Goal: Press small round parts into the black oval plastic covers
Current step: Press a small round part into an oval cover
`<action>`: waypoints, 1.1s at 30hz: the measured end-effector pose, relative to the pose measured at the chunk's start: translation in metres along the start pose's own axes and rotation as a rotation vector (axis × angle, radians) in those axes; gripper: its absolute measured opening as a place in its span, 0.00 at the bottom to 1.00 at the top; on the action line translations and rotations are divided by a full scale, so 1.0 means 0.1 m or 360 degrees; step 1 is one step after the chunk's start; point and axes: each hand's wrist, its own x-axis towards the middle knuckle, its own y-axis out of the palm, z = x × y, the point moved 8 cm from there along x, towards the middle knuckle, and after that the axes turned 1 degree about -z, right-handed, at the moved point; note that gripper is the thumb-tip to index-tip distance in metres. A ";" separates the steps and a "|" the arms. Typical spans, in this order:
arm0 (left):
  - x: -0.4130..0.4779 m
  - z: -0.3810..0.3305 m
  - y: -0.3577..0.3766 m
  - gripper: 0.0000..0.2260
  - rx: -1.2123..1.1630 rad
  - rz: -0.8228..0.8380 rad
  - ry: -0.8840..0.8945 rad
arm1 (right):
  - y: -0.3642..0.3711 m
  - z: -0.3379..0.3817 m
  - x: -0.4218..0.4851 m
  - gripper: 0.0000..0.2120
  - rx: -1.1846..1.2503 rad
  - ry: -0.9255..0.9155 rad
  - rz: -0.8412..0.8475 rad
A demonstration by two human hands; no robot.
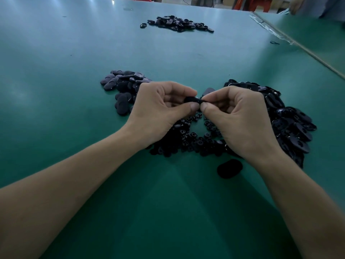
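Left of the fingers (188, 107), the green surface (56, 81) lies open out to the frame's edge, glossy with pale streaks of reflected light. Just left of and beyond the left hand (158, 105) is a heap of matte oval covers (121, 86), partly hidden by that hand's knuckles. The left hand's fingers are curled, and its thumb and forefinger pinch one end of a black oval cover (192, 100) held above the surface. The right hand (237, 116) pinches the other end in the same way, so the two thumb tips nearly touch.

Under both hands, a scatter of small round parts (194, 141) covers the surface. A single oval cover (229, 168) lies nearer the body, beside the right wrist. Far beyond the fingers, another pile of black parts (177, 23) lies well apart, with open green between.

Right of the fingers, a large heap of glossy oval covers (291, 124) crowds against the right hand. Beyond it, a pale strip (298, 45) marks the surface's edge where a second green surface begins. Another person's hand (296, 5) shows at the far right corner.
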 end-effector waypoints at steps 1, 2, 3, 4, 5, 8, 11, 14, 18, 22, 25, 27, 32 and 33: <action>0.00 0.00 0.00 0.11 0.0005 -0.0004 0.0002 | 0.00 0.00 0.00 0.01 0.0009 -0.0001 0.0009; 0.00 0.00 -0.01 0.11 0.0014 -0.0008 0.0004 | 0.00 0.00 0.00 0.02 0.0012 -0.0005 0.0017; 0.00 0.00 -0.01 0.11 0.0025 -0.0012 0.0007 | 0.00 0.00 -0.01 0.02 0.0013 -0.0012 0.0025; 0.00 -0.01 -0.01 0.11 0.0036 -0.0017 0.0012 | 0.00 0.01 -0.01 0.03 0.0013 -0.0018 0.0030; -0.01 -0.01 -0.02 0.11 0.0047 -0.0023 0.0017 | -0.01 0.02 -0.01 0.03 0.0012 -0.0022 0.0033; 0.00 -0.01 -0.02 0.11 0.0062 -0.0034 0.0028 | -0.01 0.03 -0.02 0.04 -0.0011 -0.0017 0.0034; 0.00 0.00 -0.04 0.11 0.0026 -0.0068 0.0032 | -0.05 0.04 -0.02 0.03 -0.0188 -0.0050 -0.0060; 0.02 0.04 -0.11 0.09 -0.0044 -0.0189 0.0007 | -0.18 0.02 -0.02 0.08 -0.0702 -0.0051 -0.0213; 0.04 0.09 -0.21 0.09 -0.0162 -0.0363 -0.0068 | -0.36 -0.20 -0.01 0.18 -0.1354 0.0179 -0.0186; 0.03 0.14 -0.30 0.16 -0.0360 -0.0542 -0.0183 | -0.37 -0.34 -0.03 0.23 -0.1462 0.0401 -0.0061; 0.04 0.18 -0.36 0.25 -0.0445 -0.0634 -0.0267 | -0.35 -0.44 -0.02 0.24 -0.1528 0.0494 0.0056; 0.06 0.20 -0.37 0.29 -0.0456 -0.0639 -0.0321 | -0.34 -0.48 -0.01 0.24 -0.1577 0.0528 0.0122; 0.08 0.27 -0.38 0.31 -0.0513 -0.0646 -0.0401 | -0.34 -0.49 0.00 0.22 -0.1575 0.0542 0.0122; 0.07 0.27 -0.38 0.28 -0.0497 -0.0632 -0.0402 | -0.34 -0.49 0.00 0.21 -0.1565 0.0540 0.0103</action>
